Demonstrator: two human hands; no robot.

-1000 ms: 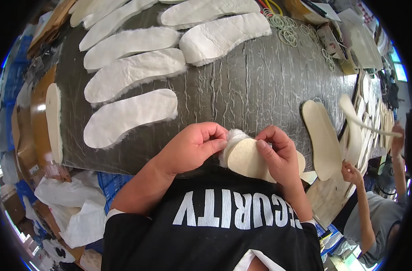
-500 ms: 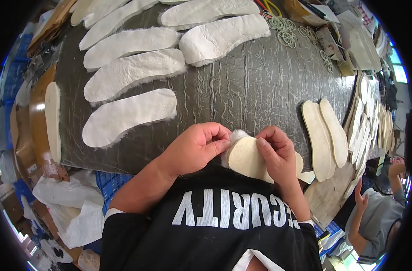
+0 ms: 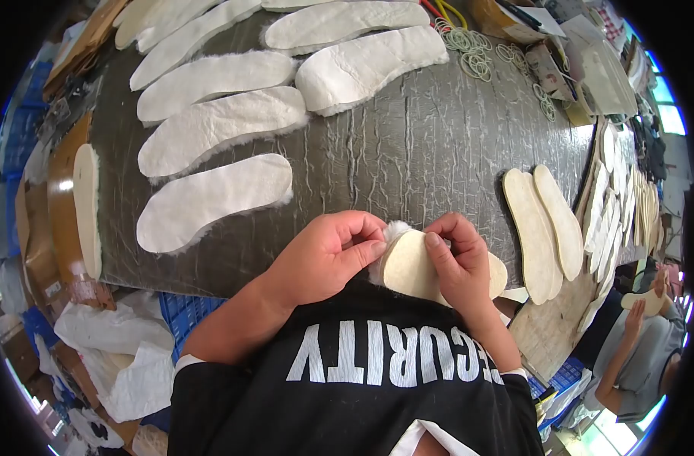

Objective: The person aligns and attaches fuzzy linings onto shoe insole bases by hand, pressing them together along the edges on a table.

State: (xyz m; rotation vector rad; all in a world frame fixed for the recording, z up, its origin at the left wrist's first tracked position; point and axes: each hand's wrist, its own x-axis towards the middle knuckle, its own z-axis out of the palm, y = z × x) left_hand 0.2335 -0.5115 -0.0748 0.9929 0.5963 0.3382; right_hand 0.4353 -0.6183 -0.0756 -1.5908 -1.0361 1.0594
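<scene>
A cream insole with white fleece at its edge (image 3: 409, 267) is held close to my body, at the near edge of the table. My left hand (image 3: 333, 257) has its thumb and forefinger closed on the fluffy left end of it. My right hand (image 3: 463, 262) grips the insole's upper side, thumb on the flat cream face and fingers curled behind. The palm and thumb of the right hand hide part of the sole. In front of the left hand lies a white fleece-edged insole (image 3: 214, 203), skin side up.
Several more white insoles (image 3: 223, 125) lie in rows at the far left of the dark table (image 3: 408, 167). To the right are cream insoles (image 3: 535, 235) and stacked pieces (image 3: 605, 220). Rubber bands (image 3: 474, 55) sit at the back. A co-worker (image 3: 642, 357) holds an insole at far right.
My hands stay almost in place, still pinching the insole's end. The view has shifted slightly. At the far right, the co-worker's hands now show a cream insole between them.
</scene>
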